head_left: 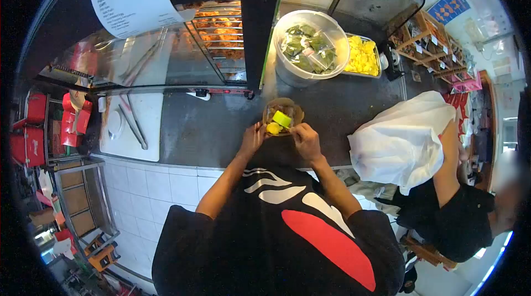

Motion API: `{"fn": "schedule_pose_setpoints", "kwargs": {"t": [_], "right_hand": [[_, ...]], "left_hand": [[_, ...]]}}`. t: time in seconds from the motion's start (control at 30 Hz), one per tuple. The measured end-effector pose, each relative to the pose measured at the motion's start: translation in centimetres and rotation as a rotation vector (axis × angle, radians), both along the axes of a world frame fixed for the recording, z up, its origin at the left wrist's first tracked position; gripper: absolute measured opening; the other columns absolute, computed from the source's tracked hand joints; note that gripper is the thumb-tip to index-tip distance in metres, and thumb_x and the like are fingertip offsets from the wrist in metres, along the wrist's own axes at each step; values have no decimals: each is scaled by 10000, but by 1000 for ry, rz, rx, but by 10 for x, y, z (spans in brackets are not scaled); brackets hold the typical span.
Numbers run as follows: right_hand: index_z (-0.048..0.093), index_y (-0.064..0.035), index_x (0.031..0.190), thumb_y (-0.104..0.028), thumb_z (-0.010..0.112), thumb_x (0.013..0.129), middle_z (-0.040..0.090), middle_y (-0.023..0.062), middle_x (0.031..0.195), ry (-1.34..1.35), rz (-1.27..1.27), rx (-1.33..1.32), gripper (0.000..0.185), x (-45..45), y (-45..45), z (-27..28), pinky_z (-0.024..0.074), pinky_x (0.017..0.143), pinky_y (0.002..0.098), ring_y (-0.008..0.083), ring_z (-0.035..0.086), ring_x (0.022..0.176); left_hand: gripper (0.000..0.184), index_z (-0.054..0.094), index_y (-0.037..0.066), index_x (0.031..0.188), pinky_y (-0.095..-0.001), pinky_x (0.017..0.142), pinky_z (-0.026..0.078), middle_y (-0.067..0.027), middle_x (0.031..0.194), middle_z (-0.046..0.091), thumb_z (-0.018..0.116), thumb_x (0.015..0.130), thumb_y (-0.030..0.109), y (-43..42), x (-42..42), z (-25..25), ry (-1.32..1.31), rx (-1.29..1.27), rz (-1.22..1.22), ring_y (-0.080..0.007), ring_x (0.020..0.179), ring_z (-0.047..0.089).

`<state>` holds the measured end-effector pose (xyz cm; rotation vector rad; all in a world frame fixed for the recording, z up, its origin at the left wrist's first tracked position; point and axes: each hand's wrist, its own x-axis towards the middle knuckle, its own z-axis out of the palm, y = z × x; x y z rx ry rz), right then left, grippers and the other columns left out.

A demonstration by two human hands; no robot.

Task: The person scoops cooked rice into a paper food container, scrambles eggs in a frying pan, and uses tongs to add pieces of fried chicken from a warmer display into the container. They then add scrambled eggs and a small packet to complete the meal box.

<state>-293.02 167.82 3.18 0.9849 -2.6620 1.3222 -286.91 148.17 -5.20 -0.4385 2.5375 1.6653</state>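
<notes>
A small brown food box (299,112) stands open on the dark counter (221,124) in front of me, with a bright yellow-green piece (282,119) and a yellow item (274,128) inside. My left hand (254,138) grips the box's near left edge, fingers closed on it. At the near right edge, my right hand (306,141) pinches the rim. Just beyond the box is a white bucket (282,69) holding clear packets with green leaves (307,47). A metal tray (378,70) of yellow pieces (362,55) lies right of the bucket.
To the left, tongs (133,124) lie on a white board (152,135) below a glass display case (166,94) with fried food. At right, a co-worker (459,207) holds a large white bag (395,141) over the counter. Wooden racks (426,41) stand behind.
</notes>
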Motion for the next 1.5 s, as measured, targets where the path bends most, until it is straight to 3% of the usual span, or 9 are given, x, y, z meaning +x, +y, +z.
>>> {"fn": "schedule_pose_setpoints", "kwargs": {"t": [0.2, 0.43, 0.5, 0.6, 0.77, 0.87, 1.07, 1.17, 1.5], "right_hand": [[589, -9, 808, -51, 605, 787, 579, 147, 774, -62, 46, 150, 49, -7, 2, -2, 476, 618, 364, 308, 597, 702], [600, 0, 832, -58, 606, 792, 613, 128, 736, -22, -31, 44, 71, -15, 9, -4, 488, 596, 320, 246, 618, 652], [608, 4, 833, -93, 614, 825, 629, 86, 708, -603, -240, -90, 97, -21, 23, 11, 490, 544, 270, 145, 607, 598], [618, 8, 822, -103, 610, 838, 622, 70, 686, -804, -315, -368, 112, -41, 60, 14, 470, 473, 236, 108, 580, 535], [622, 1, 815, -134, 636, 828, 606, 50, 662, -776, -607, -539, 137, -94, 117, 47, 415, 413, 229, 96, 534, 472], [621, 14, 809, -141, 649, 815, 604, 62, 647, -455, -705, -384, 158, -163, 138, 47, 410, 414, 252, 104, 540, 473], [603, -34, 770, -145, 536, 825, 628, 151, 766, 242, -686, 467, 141, -298, 114, -13, 502, 550, 423, 287, 639, 668], [596, -37, 850, -150, 492, 829, 618, 140, 833, 250, -474, 725, 155, -318, 96, -47, 520, 572, 427, 304, 647, 698], [626, -43, 774, -213, 531, 789, 637, 191, 754, 62, -333, 519, 195, -302, 94, -67, 497, 599, 446, 367, 631, 700]], "left_hand": [[263, 589, -22, 976, -344, 611, 504, -163, 839, 631, 474, 934, 211, 9, 2, -6, 110, 503, 147, -245, 731, 633], [226, 564, -21, 961, -320, 597, 512, -105, 776, 606, 487, 939, 190, 1, -4, -32, 87, 306, 110, -174, 723, 618], [197, 561, 0, 941, -310, 597, 515, -90, 749, 590, 500, 934, 187, 10, 4, -14, -37, 568, 232, -182, 715, 616], [282, 521, -71, 1013, -314, 734, 545, -164, 979, 543, 537, 918, 195, -8, 6, -14, 103, -438, -345, -210, 882, 580], [223, 538, 2, 969, -312, 627, 534, -115, 819, 573, 585, 893, 206, 2, 5, -14, -57, 413, 110, -238, 747, 607], [317, 517, 8, 1086, -324, 659, 539, -149, 930, 567, 635, 860, 198, -11, 9, -7, 229, -694, -420, -236, 802, 605], [346, 521, 4, 1060, -356, 637, 522, -143, 965, 564, 657, 847, 240, -14, 13, -23, 698, -981, -289, -249, 824, 599], [323, 537, -1, 1006, -372, 637, 512, -134, 948, 572, 588, 891, 296, -14, 17, -36, -186, 509, 182, -251, 832, 598], [363, 557, 8, 1091, -288, 742, 517, -124, 1007, 609, 634, 863, 280, -26, 33, -55, 440, -910, -347, -203, 895, 612]]}}
